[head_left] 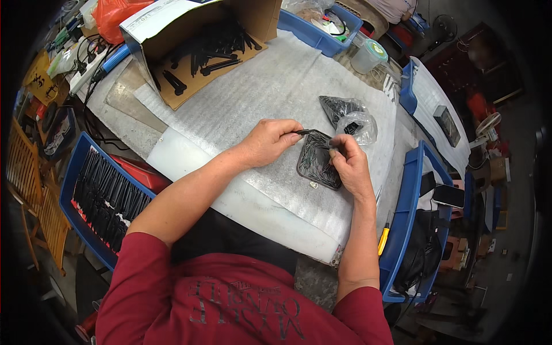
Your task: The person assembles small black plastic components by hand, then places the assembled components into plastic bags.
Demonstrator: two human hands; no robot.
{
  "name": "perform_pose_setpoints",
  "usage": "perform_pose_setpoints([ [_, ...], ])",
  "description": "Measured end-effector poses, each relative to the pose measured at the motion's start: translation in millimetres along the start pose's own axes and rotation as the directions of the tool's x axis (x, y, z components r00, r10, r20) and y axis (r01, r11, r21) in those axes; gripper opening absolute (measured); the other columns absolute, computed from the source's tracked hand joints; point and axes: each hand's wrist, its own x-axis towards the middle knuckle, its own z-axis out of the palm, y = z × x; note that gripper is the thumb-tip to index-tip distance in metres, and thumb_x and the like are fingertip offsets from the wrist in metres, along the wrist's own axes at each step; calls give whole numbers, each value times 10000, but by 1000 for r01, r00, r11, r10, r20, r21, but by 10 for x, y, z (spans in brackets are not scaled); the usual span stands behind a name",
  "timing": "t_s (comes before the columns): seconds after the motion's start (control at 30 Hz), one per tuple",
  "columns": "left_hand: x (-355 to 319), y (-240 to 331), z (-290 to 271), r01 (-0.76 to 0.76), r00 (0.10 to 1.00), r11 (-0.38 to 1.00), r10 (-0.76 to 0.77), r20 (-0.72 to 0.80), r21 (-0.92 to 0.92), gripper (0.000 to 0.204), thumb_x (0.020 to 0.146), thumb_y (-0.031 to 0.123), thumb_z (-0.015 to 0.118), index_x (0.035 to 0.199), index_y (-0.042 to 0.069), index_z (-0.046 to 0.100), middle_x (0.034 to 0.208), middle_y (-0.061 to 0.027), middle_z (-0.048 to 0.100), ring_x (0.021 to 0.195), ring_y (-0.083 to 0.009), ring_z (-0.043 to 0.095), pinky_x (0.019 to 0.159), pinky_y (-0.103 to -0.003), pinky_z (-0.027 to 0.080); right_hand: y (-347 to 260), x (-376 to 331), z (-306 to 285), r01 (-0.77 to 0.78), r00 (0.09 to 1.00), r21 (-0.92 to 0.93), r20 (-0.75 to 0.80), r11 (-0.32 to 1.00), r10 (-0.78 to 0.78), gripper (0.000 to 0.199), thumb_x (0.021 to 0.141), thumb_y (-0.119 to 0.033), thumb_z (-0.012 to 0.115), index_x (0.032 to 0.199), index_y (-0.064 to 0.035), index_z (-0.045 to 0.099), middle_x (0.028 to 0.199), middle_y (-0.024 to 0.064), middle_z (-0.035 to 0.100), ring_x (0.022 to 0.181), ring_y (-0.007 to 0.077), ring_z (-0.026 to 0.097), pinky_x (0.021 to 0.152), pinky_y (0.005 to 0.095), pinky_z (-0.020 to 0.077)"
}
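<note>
Left hand (265, 141) and right hand (348, 164): fingers of both pinch one black strip (313, 134) over one dark bag (317, 164); two more bags (351, 118) far right on counter (259, 92).

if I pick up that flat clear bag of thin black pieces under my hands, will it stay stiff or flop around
Probably floppy: the bag of black pieces looks like thin clear film, lying flat on the foam sheet. It likely sags at unsupported ends, and the loose contents may slide to the low side. It seems light for its size. The left hand and right hand pinch it easily.
</note>
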Motion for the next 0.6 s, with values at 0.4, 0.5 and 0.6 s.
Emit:
perform_pose_setpoints([
  [0.4, -6, -33, 18, -24, 1000, 1000, 24, -4, -20, 103, 792, 81, 517, 868, 27, 559, 626, -5, 517, 579, -76, 466, 534, -237, 389, -53, 10, -52, 239, 970, -449, 79, 861, -228, 156, 778, 33, 419, 898, 17, 518, 773, 99, 471, 658, 169, 489, 602, 265, 409],
  [0.5, -4, -33, 14, -1, 1000, 999, 1, 4, -33, 101, 793, 77, 514, 869, 28, 558, 627, -1, 517, 578, -72, 466, 534, -232, 390, -38, 12, -49, 213, 976, -426, 52, 880, -211, 155, 783, 33, 413, 898, 14, 515, 770, 97, 470, 641, 165, 488, 601, 261, 413],
  [0.6, -5, -46, 16, -7, 1000, 999, 7, -4, -43, 99, 792, 74, 514, 869, 28, 557, 625, -1, 515, 574, -71, 466, 530, -229, 390, -25, 20, -44, 216, 975, -432, 56, 876, -213, 153, 785, 34, 414, 904, 17, 509, 781, 92, 477, 637, 152, 490, 598, 249, 413],
])
